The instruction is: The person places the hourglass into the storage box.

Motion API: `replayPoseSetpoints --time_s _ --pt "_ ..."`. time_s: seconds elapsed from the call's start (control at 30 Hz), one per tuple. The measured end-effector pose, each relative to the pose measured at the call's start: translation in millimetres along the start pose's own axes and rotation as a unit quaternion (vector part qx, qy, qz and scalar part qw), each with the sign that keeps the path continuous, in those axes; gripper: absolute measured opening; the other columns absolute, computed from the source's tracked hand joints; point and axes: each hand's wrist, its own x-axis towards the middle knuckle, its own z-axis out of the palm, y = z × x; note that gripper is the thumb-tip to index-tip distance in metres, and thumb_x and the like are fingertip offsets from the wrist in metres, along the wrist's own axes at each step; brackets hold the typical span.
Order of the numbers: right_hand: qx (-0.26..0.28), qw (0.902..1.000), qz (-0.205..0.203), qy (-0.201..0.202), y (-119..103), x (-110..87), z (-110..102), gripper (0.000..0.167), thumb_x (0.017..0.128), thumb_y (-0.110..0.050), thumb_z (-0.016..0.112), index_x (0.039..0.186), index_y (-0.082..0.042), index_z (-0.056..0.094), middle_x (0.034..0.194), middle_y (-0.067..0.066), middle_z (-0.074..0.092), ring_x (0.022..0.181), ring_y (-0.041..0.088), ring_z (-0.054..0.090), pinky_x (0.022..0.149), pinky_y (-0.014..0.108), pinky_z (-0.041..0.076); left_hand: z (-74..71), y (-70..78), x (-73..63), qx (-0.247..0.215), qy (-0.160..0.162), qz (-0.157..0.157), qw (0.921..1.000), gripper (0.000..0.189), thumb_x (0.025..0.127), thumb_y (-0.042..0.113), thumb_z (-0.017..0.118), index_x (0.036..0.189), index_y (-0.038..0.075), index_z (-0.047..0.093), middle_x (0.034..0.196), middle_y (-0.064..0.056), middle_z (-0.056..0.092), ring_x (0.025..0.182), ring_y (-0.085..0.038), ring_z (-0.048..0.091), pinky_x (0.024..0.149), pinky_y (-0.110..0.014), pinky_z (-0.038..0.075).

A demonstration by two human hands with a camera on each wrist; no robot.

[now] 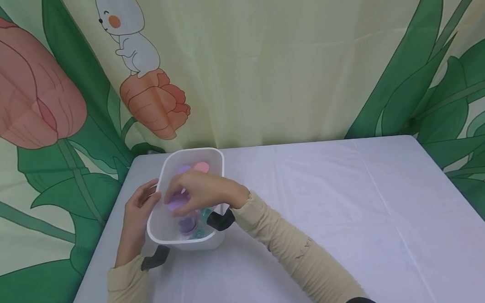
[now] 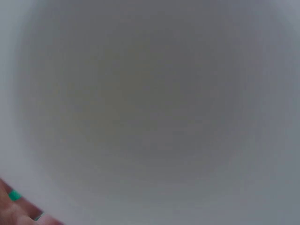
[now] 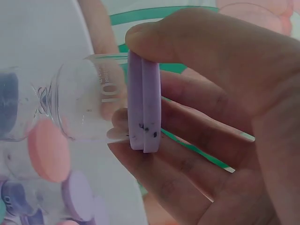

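A white plastic tub [image 1: 182,245] stands at the left of the table. My right hand [image 1: 205,188] reaches into it and grips a sand timer by its purple end cap [image 3: 144,101]. In the right wrist view the timer lies sideways, with its clear glass marked 10, a narrow neck and dark bluish sand at the far end. Thumb and fingers are bent round the cap's edge. My left hand [image 1: 135,215] rests against the tub's left side, fingertips right at the rim. The tub's pale wall [image 2: 154,108] fills most of the left wrist view.
Other sand timers lie in the tub, with a pink cap [image 1: 201,167], a purple cap [image 1: 187,225] and teal ones [image 1: 205,214]. A white cloth covers the table [image 1: 332,220]. Behind it hangs a printed curtain [image 1: 271,67].
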Motion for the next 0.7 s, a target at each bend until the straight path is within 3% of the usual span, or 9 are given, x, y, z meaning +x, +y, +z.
replayPoseSetpoints --time_s 0.7 --pt "0.019 0.9974 0.023 -0.066 9 17.9 27 0.029 0.087 -0.013 0.075 0.116 -0.008 0.071 0.106 -0.002 0.069 0.094 0.005 0.056 0.082 0.008 0.046 0.1 -0.4 0.1 0.007 0.000 0.000 1.0000 0.053 0.099 0.045 0.057 0.147 0.024 0.047 0.144 -0.008 0.052 0.115 -0.007 0.055 0.082 -0.014 0.052"
